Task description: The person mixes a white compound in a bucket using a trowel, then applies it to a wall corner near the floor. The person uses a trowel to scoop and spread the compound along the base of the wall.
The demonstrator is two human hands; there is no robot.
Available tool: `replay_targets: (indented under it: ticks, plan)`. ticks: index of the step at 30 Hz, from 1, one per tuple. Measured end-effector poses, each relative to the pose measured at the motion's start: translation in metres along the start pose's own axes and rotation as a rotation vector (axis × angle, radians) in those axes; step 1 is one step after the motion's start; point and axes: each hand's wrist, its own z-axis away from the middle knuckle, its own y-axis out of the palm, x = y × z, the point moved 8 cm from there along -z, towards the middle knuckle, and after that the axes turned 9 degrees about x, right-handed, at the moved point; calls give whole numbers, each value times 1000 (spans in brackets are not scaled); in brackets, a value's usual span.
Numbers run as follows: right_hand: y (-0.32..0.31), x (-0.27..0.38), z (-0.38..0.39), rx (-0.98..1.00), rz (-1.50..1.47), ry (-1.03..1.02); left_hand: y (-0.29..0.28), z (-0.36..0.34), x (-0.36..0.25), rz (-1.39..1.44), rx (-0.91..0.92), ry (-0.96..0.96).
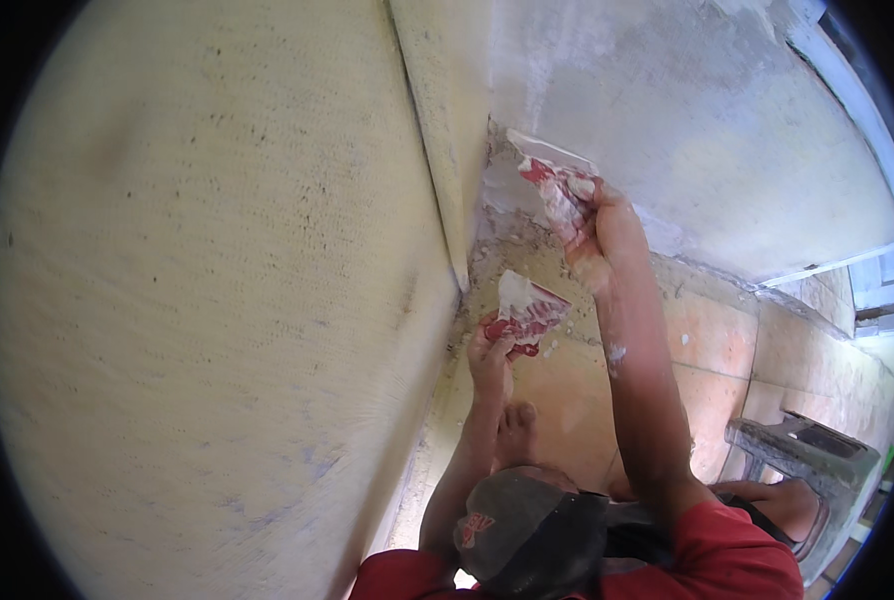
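Red-handled spreader w/ a broad flat blade smeared w/ thick white paste [532, 308] was in the L hand [491, 358], fingers closed round the handle, pinching it, blade up & away. Far L of that grip rose a big cream-yellow wall w/ dark specks [217, 300]; a raised cream strip [422, 110] ran down it, its low end just L of & above the spreader. Below the L grip: a bare foot [516, 432], then dark-gray cloth w/ a small red mark [527, 535], and a red fabric sleeve [402, 577] at the bottom edge.

R of & above that hand, well apart, the R hand [589, 215] pinched a 2nd white-smeared red spreader w/ a long straight edge [559, 160]; fingers were coated w/ paste too. That blade was up at the mottled gray wall [697, 140] ahead of the grip; couldn't tell if the edge touched. White spots also marked the R forearm. Btwn & below both grips lay orange-tan floor tiles [567, 390], w/ crumbly debris nr the wall corner. Well R of & below the R grip: a bare bent leg [792, 505] by a gray plastic stool w/ an opening in its top [837, 450].
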Motion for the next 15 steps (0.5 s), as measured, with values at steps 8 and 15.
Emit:
replay_targets:
  ticks: [8, 15]
  plan:
    - [-72, -78, -50, -131, 119, 253, 6, -12, 12, 31, 58, 6]
    - [-40, -81, -83, -134, 81, 236, 5, -10, 17, 28, 74, -35]
